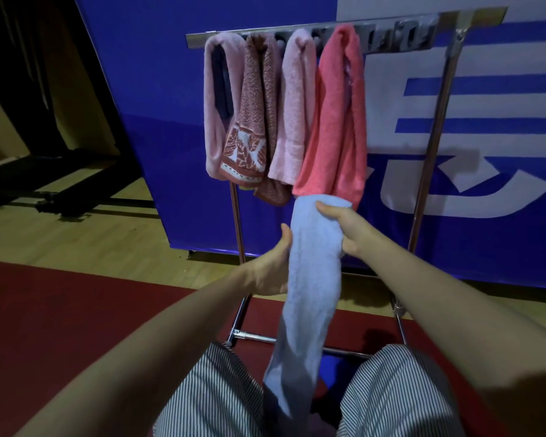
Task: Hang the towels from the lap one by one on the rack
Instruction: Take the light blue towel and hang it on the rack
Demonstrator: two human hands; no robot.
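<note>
A long light-blue towel (309,291) stretches from my lap up toward the rack. My right hand (344,228) grips its top end, fingers curled over it, just below the hanging coral towel (338,115). My left hand (270,266) holds the towel's left side lower down, thumb up against the cloth. The metal rack (435,127) stands in front of me. Its top bar carries a pale pink towel (215,102), a patterned rust-and-white towel (252,127), another pale pink towel (293,102) and the coral one. The bar's right part (401,29) is bare.
A blue banner with white lettering (486,127) stands right behind the rack. The rack's lower crossbar (252,336) lies close to my knees in striped trousers (397,389). Red mat (60,310) underfoot, wooden floor (85,234) beyond, dark equipment (63,200) at far left.
</note>
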